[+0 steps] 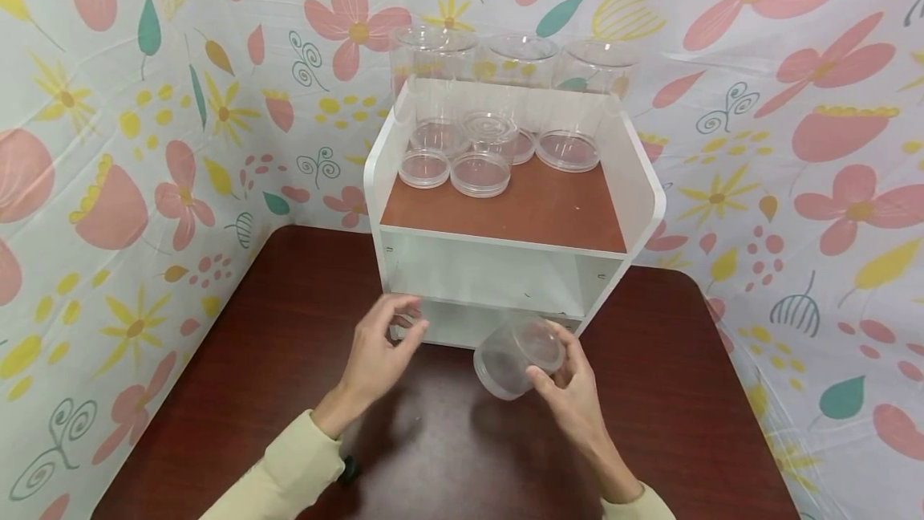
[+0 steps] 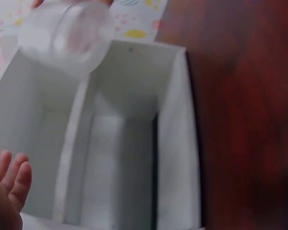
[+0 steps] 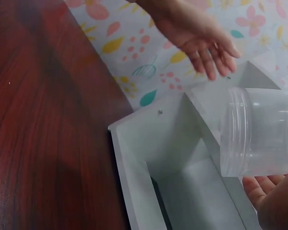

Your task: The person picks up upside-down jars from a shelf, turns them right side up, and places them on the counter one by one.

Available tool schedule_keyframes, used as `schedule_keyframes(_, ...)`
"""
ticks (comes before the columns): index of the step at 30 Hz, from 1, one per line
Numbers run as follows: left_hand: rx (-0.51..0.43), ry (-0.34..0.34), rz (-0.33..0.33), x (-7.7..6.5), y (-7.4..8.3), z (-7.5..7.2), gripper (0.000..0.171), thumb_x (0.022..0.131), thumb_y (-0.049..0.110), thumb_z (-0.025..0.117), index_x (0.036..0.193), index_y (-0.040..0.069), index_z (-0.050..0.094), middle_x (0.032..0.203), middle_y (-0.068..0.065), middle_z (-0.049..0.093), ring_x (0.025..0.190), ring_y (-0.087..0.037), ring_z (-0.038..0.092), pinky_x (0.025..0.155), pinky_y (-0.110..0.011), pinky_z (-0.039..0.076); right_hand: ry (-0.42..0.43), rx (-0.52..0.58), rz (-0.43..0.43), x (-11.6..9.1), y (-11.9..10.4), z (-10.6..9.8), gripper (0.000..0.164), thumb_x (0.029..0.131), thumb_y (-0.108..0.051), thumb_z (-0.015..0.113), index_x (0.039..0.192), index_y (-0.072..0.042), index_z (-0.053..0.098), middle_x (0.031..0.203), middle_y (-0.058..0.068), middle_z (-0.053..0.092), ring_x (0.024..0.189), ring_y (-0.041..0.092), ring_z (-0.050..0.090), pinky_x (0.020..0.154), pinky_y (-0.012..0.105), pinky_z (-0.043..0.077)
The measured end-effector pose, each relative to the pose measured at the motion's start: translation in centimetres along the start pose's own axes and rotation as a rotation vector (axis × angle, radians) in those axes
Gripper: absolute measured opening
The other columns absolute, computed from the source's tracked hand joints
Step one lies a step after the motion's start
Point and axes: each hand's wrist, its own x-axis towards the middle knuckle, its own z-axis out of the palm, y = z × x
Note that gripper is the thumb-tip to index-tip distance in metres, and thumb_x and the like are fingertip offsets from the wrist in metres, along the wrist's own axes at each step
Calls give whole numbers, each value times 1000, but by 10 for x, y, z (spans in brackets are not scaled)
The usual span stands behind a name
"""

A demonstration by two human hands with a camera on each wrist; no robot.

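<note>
A clear plastic jar [image 1: 514, 359] is tilted in my right hand [image 1: 577, 392], whose thumb and fingers grip one end of it above the table in front of the shelf. Seen from the right wrist, the jar [image 3: 259, 132] shows a ridged rim pointing left. My left hand [image 1: 381, 351] is held in the air near the shelf's lower left, fingers loosely bent, with nothing in it. In the left wrist view, part of the left hand [image 2: 12, 184] shows at the lower left, apart from the jar [image 2: 69, 38].
A white shelf unit [image 1: 484, 263] stands at the table's back. Several clear jars [image 1: 481, 175] sit on its brown top, taller ones behind. A small dark object [image 1: 349, 469] lies by the left sleeve. Flower-patterned sheeting [image 1: 758, 143] surrounds the dark wooden table [image 1: 671, 392].
</note>
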Motion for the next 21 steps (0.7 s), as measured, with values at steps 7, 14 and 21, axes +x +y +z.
schedule_keyframes(7, 11, -243, -82, -23, 1, 17, 52, 95, 23, 74, 142, 10, 58, 135, -9, 64, 112, -26, 66, 94, -41, 55, -17, 12, -7, 1, 2, 6, 65, 86, 19, 64, 146, 10, 42, 137, 10, 56, 118, 13, 62, 94, 22, 52)
schedule_keyframes(14, -11, -380, -107, -33, 2, 30, 73, 92, 29, 80, 153, 10, 46, 149, -8, 53, 126, -29, 59, 98, -44, 52, -43, -1, -16, 0, 0, 8, 63, 89, 17, 64, 147, 9, 40, 140, 12, 54, 121, 13, 60, 97, 22, 50)
schedule_keyframes(21, -108, -447, -170, -41, -1, 43, 91, 85, 27, 86, 158, 6, 34, 153, -12, 45, 134, -26, 53, 103, -45, 50, -40, 19, 3, -1, -1, 13, 64, 88, 17, 64, 147, 8, 42, 139, 14, 55, 121, 14, 61, 96, 23, 51)
